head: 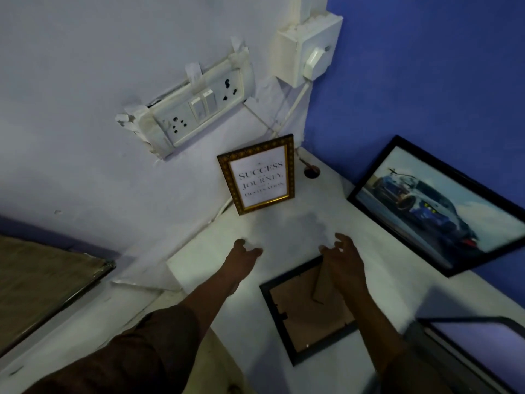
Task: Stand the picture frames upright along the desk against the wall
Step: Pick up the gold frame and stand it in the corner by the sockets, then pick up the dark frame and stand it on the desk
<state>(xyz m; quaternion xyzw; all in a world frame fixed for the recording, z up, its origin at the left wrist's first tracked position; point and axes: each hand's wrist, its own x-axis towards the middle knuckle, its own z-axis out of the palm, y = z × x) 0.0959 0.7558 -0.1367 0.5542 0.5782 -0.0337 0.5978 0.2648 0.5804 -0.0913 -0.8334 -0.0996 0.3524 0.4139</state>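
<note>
A small gold-bordered frame (260, 175) with a printed quote stands upright on the white desk (287, 231), leaning on the pale wall. A large black frame (443, 206) showing a blue car leans against the blue wall at the right. A black frame (306, 311) lies face down, its brown back and stand showing. My left hand (244, 255) hovers over the desk, holding nothing, fingers apart. My right hand (345, 258) is over the far edge of the face-down frame, fingers spread, not gripping it.
A taped socket-and-switch panel (196, 109) and a white junction box (309, 49) with a cable are on the wall above the desk. A cable hole (311, 172) sits in the desk's corner. A dark-framed screen (477, 345) lies at the lower right. A brown surface (42, 282) is at the left.
</note>
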